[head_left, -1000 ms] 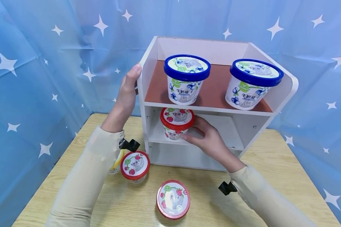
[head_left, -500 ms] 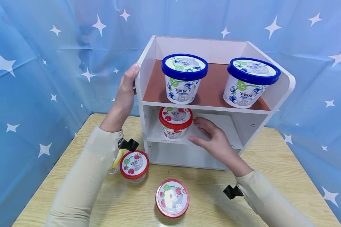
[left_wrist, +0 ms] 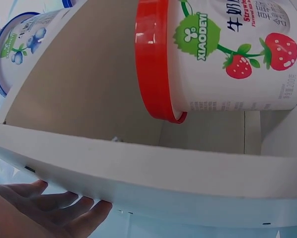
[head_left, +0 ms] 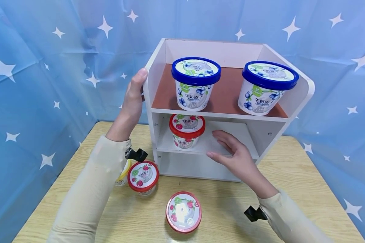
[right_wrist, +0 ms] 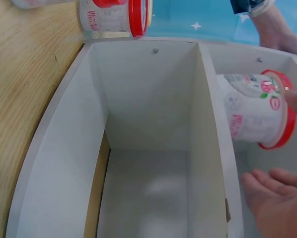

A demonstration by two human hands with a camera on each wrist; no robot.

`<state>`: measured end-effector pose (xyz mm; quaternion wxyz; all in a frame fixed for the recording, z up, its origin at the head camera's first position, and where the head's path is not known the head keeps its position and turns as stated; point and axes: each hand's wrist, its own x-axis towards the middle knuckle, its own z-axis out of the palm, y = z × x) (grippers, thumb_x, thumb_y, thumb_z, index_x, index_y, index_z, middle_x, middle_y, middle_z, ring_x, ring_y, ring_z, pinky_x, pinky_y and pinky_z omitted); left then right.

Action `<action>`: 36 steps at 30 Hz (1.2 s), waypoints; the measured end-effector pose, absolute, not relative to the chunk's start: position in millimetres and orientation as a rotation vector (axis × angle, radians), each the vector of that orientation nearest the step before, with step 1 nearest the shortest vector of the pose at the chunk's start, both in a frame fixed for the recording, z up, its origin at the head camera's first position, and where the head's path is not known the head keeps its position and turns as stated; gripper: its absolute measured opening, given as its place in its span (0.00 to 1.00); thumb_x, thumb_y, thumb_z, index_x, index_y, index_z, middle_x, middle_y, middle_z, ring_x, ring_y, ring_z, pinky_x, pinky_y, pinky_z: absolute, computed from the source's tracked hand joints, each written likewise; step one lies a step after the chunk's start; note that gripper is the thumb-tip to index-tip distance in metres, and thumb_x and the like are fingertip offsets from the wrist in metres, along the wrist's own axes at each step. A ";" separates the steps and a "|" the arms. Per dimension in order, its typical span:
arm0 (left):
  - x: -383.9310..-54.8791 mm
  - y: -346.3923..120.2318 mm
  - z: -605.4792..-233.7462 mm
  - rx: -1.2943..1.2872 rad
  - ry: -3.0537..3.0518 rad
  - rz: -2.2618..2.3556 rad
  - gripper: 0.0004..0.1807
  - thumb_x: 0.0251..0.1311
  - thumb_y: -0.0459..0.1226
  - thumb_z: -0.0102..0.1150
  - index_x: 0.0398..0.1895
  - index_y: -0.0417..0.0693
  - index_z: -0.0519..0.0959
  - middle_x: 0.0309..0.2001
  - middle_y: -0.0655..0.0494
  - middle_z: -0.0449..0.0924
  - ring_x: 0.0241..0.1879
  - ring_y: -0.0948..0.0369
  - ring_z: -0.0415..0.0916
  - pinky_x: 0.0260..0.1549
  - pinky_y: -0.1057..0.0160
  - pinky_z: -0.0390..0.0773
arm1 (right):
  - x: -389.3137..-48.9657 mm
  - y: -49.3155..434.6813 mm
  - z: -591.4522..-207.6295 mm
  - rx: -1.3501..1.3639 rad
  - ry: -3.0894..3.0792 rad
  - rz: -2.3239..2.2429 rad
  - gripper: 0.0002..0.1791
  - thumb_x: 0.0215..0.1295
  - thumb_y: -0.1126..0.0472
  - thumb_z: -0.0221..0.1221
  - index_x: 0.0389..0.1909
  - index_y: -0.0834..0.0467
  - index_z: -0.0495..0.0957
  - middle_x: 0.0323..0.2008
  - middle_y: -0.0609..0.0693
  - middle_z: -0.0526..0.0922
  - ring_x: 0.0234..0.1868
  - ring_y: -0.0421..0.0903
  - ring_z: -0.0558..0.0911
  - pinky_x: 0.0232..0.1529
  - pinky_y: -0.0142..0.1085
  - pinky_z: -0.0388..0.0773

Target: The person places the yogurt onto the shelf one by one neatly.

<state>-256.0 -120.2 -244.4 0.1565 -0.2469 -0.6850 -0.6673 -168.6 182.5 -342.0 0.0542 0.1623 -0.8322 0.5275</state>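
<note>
Upright on the middle shelf [head_left: 240,129], the red-lidded tub [head_left: 187,131] is placed left of, and untouched by, the nearer right hand [head_left: 239,158], relaxed and unloaded. The white rack [left_wrist: 153,168] is touched outside by the left hand [head_left: 132,103], fingers extended.

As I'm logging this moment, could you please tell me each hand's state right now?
Left hand: open, touching the outer side of the white shelf.
Right hand: open, empty, beside the shelved red-lidded cup.

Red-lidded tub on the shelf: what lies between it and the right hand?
Head view: only bare white shelf shows between the red-lidded tub and the right hand.
</note>
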 end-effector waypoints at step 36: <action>-253.6 -121.1 -243.3 -0.683 -1.986 -1.915 0.36 0.62 0.61 0.34 0.63 0.49 0.70 0.53 0.43 0.70 0.51 0.51 0.69 0.47 0.51 0.71 | -138.6 193.8 -395.4 1.388 -2.114 1.806 0.47 0.42 0.77 0.74 0.66 0.74 0.61 0.63 0.70 0.68 0.66 0.59 0.67 0.66 0.43 0.62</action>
